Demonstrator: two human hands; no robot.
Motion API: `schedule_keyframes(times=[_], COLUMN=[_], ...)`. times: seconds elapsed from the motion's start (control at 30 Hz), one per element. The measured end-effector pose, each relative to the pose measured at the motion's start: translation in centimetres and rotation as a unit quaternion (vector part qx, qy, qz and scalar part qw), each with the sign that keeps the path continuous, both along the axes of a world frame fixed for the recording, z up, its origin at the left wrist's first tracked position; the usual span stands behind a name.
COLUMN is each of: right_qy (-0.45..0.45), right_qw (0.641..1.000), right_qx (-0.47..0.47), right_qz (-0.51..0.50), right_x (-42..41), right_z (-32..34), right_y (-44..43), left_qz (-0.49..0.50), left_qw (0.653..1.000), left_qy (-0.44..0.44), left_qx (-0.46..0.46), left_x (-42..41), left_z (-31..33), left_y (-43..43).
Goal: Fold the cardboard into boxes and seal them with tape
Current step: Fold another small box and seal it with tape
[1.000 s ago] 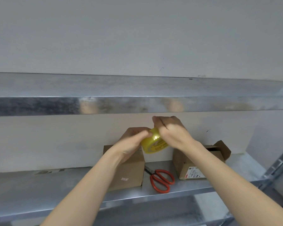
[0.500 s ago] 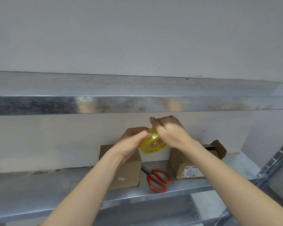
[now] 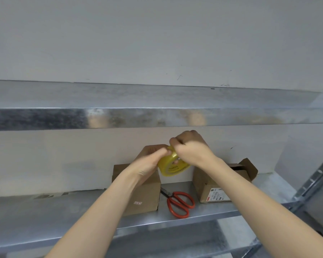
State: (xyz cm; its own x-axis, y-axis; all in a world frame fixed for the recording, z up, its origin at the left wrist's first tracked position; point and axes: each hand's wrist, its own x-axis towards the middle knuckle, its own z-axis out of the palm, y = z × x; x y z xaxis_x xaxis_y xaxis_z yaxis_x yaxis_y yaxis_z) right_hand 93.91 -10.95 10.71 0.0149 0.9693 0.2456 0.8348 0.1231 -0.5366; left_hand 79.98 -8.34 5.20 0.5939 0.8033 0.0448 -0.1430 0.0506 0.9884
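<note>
Yellow tape [image 3: 172,165] in both hands' [image 3: 150,162] [image 3: 193,148] grip, seemingly

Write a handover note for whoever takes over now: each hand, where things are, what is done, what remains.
Left hand grips the tape roll above the shelf.
Right hand pinches the roll's upper rim, probably seeking the tape end.
Left box stands folded on the shelf; right box lies with a flap open; scissors lie between them.
Done: both boxes folded.
To do: free the tape, seal both boxes, cut; no tape shows on either.
</note>
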Motion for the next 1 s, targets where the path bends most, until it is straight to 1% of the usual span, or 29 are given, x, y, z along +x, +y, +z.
schedule_keyframes(times=[0.03, 0.1, 0.27, 0.33, 0.43, 0.53, 0.63, 0.7, 0.77, 0.9, 1.0], right_qy=[0.006, 0.052, 0.201, 0.233, 0.211, 0.172, 0.113, 0.1, 0.113, 0.192, 0.2], right_qw=[1.0, 0.999, 0.978, 0.971, 0.976, 0.984, 0.993, 0.994, 0.993, 0.981, 0.98], right_qx=[0.001, -0.007, -0.021, -0.024, -0.011, 0.016, 0.022, 0.026, 0.022, 0.008, -0.001], right_qz=[-0.003, -0.013, -0.04, -0.046, -0.048, -0.039, -0.032, -0.029, -0.026, -0.02, -0.017], right_x=[0.2, 0.6, 1.5, 1.7, 1.6, 1.6, 1.5, 1.4, 1.4, 1.8, 1.7], right_z=[-0.2, -0.5, -0.6, -0.7, -0.6, 0.0, 0.3, 0.2, -0.1, -0.3, -0.6], right_y=[0.1, 0.2, 0.3, 0.3, 0.2, 0.2, 0.0, 0.0, 0.2, 0.7, 0.8], left_qz=[-0.008, -0.021, -0.043, -0.047, -0.039, -0.023, -0.001, 0.0, -0.004, -0.027, -0.031], left_qw=[1.0, 0.999, 0.999, 0.998, 0.997, 0.997, 0.996, 0.996, 0.996, 0.995, 0.995], left_qy=[0.012, 0.022, -0.022, -0.039, -0.052, -0.068, -0.079, -0.08, -0.069, -0.062, -0.057], left_qx=[0.008, 0.009, -0.014, -0.019, -0.036, -0.039, -0.045, -0.051, -0.051, -0.072, -0.077], left_x=[-0.1, -0.2, -0.5, -0.4, 0.0, 0.5, 0.7, 0.6, 0.4, 0.1, -0.1], left_z=[0.2, 0.4, 0.8, 0.9, 0.8, 1.1, 1.2, 1.2, 1.2, 1.2, 1.1], left_y=[0.0, -0.1, -0.5, -0.6, -0.8, -1.3, -1.5, -1.6, -1.6, -1.5, -1.5])
